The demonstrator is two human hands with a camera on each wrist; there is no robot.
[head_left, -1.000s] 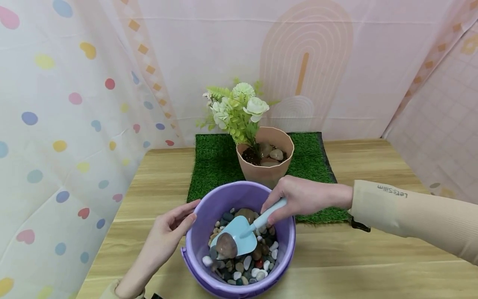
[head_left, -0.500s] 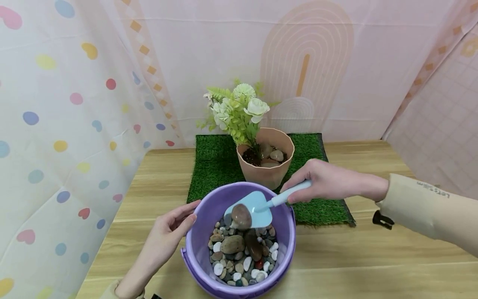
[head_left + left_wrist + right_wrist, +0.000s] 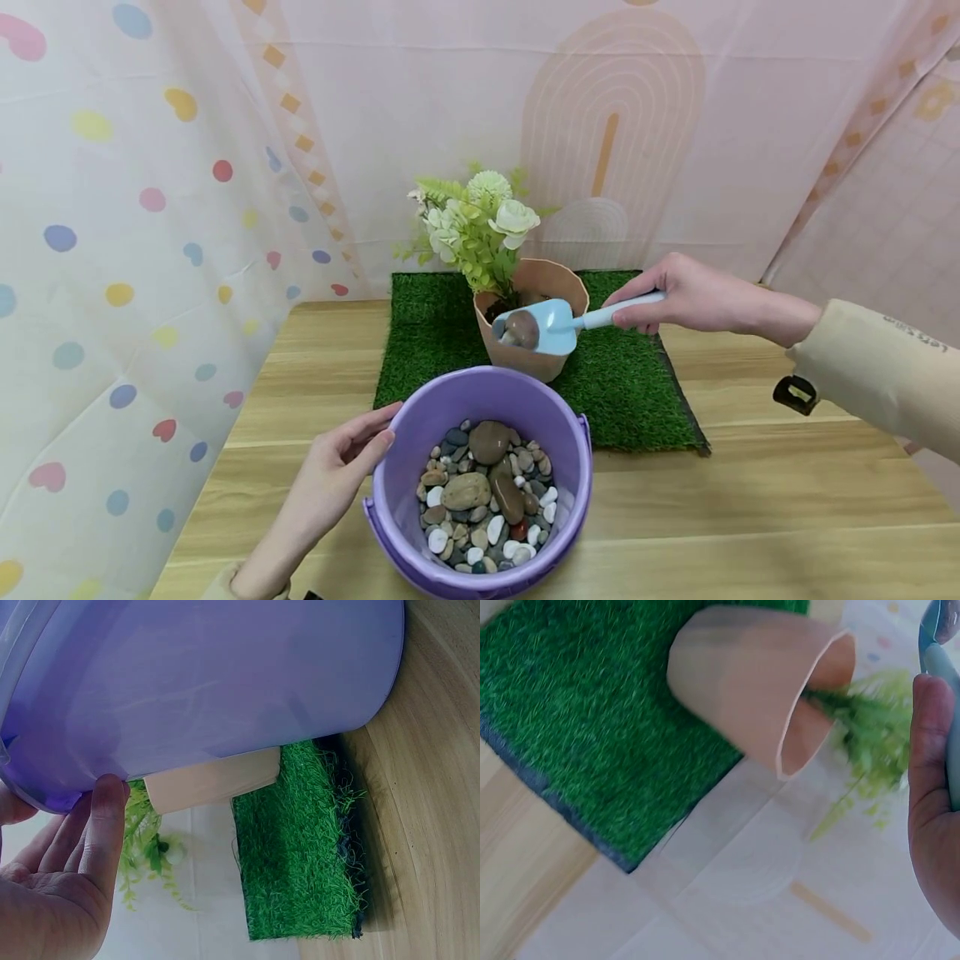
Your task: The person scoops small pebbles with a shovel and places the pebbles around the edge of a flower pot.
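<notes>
My right hand [image 3: 705, 296] grips the handle of a light blue hand trowel [image 3: 557, 327]. On its blade lie a large brownish stone [image 3: 522, 330] and some smaller pebbles. The blade hangs over the front rim of a peach flower pot [image 3: 525, 360], which holds white flowers and greenery [image 3: 480, 225] in dark soil. My left hand [image 3: 326, 467] holds the rim of a purple bucket [image 3: 480, 379], thumb over the edge and fingers against the outer wall [image 3: 187, 690]. Inside the bucket are many pebbles [image 3: 480, 533] and a few larger stones [image 3: 467, 492].
The pot stands on a green artificial grass mat [image 3: 630, 408] on a wooden table [image 3: 720, 517], just behind the bucket. The bucket's handle [image 3: 382, 533] hangs down at its side. Patterned curtains [image 3: 630, 125] close off the back and both sides.
My right hand has lifted the loaded trowel out of the bucket and carried it up and back to the pot. The left hand has stayed at the bucket's rim.
</notes>
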